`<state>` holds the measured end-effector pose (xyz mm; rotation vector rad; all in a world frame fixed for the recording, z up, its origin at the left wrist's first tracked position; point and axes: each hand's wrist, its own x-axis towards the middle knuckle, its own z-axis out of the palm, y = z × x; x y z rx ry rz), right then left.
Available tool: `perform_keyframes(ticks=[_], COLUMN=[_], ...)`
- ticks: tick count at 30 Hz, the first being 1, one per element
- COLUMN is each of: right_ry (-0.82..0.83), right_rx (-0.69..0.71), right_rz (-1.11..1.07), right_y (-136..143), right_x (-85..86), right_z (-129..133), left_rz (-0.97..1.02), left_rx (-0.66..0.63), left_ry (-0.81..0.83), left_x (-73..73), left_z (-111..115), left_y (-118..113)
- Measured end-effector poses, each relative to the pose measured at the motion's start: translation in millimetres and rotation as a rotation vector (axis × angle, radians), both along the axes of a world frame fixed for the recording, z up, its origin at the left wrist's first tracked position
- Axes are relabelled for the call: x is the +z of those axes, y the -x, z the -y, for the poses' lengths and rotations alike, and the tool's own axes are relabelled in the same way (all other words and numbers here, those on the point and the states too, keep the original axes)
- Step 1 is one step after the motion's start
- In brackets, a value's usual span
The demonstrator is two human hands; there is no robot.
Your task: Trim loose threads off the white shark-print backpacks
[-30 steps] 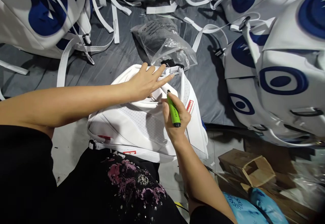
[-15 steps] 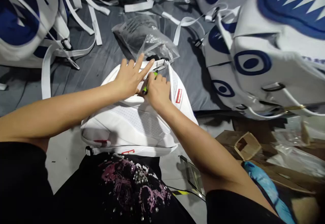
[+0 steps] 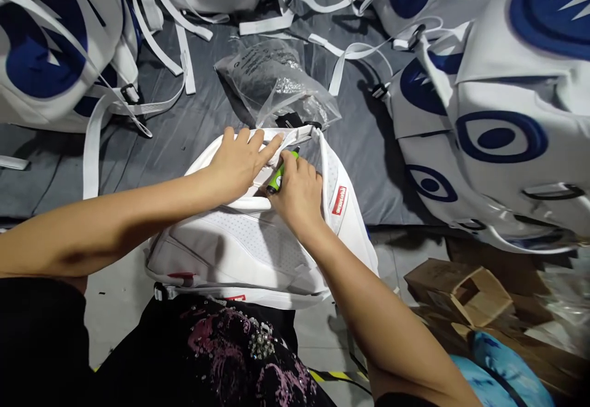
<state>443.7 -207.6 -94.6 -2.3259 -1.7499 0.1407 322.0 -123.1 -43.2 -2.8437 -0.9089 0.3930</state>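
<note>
A white backpack [image 3: 249, 241] lies at the near edge of the grey-covered table, against my body, its small red labels showing. My left hand [image 3: 237, 164] rests on its upper part, fingers spread over the fabric and thumb stretched toward the right. Close beside it, my right hand [image 3: 299, 192] is closed around a small green tool with black ends [image 3: 278, 178], whose exact kind I cannot make out. The tool's lower end is close to the white fabric between my hands; whether it touches is unclear. My right fingers partly cover the tool.
Just beyond the backpack lies a clear plastic bag [image 3: 281, 81] with dark contents. White bags with blue prints stand at the left [image 3: 46, 56] and right [image 3: 498, 130], their loose straps trailing over the table [image 3: 387, 198]. An open cardboard box [image 3: 479, 296] sits lower right.
The view has shifted, so everything sits slightly lower and most things farther right. My left fingers, raised before, now lie lower on the fabric. More of the green tool shows in my right hand.
</note>
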Motion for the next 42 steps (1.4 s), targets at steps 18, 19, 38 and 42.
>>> perform_keyframes(ticks=[18, 19, 38, 42], right_ry=[-0.052, -0.054, -0.524, -0.270], right_rx=[0.112, 0.116, 0.052, 0.210], right_rz=[-0.151, -0.156, -0.469, -0.641], right_y=[-16, -16, -22, -27], right_x=[-4.7, -5.0, 12.1, 28.5], right_z=[1, 2, 68, 45], left_rz=[-0.056, -0.047, 0.060, 0.047], left_rx=[-0.083, -0.085, -0.034, -0.036], left_ry=[0.122, 0.120, 0.060, 0.057], left_x=[8.2, 7.6, -7.9, -4.7], left_z=[-16, -16, -7, -7], left_y=[3, 4, -9, -11])
